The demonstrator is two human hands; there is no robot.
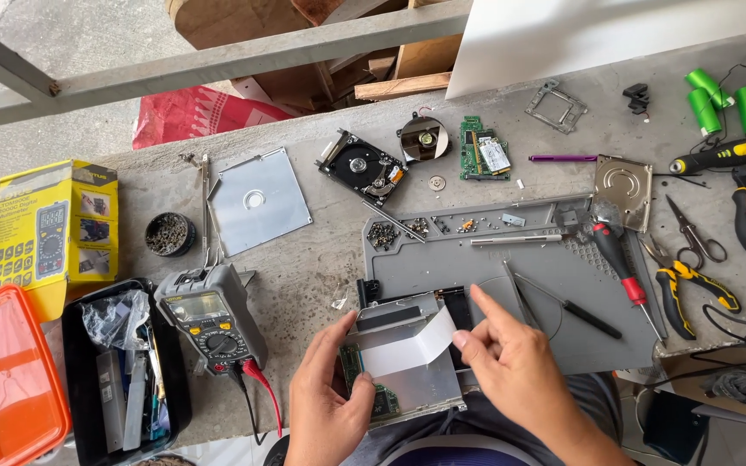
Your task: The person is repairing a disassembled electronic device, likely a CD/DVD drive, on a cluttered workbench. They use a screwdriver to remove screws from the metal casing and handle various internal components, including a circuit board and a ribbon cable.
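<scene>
While the left hand (325, 397) clamps the silver drive unit (407, 367) at the near edge of the grey mat (563, 293), the right hand (515, 367) pinches its white ribbon strip (407, 345) in a narrow grip. Much looks already stripped: beyond the mat lie an opened hard disk (362, 166), a metal cover plate (259, 200) and a green circuit board (484, 154). Removed screws (382, 234) sit on the mat's far edge; the unit itself remains partly assembled.

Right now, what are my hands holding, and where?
Left hand grips the metal drive casing by its left edge; right hand pinches the white sheet on it.
</scene>
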